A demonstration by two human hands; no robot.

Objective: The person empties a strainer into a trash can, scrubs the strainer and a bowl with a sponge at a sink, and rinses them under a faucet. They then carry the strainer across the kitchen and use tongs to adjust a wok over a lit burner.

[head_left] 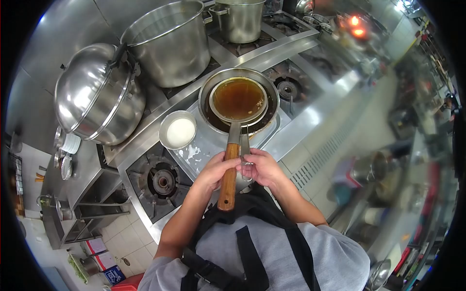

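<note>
Left hand (213,170) is gripping the wooden-handled ladle (234,136); right hand (262,167) is grasping a slim metal handle (245,144) alongside, presumably steadying brown liquid (239,97). Ladle is resting or hovering (cannot tell) over a wide metal bowl (205,99), likely catching drips.

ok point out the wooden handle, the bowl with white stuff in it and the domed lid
Wooden handle (227,185): head view, on the bare wood below the thumb.
Bowl (163,131): head view, on its inner left wall.
Domed lid (86,83): head view, on its shiny curved side.
</note>
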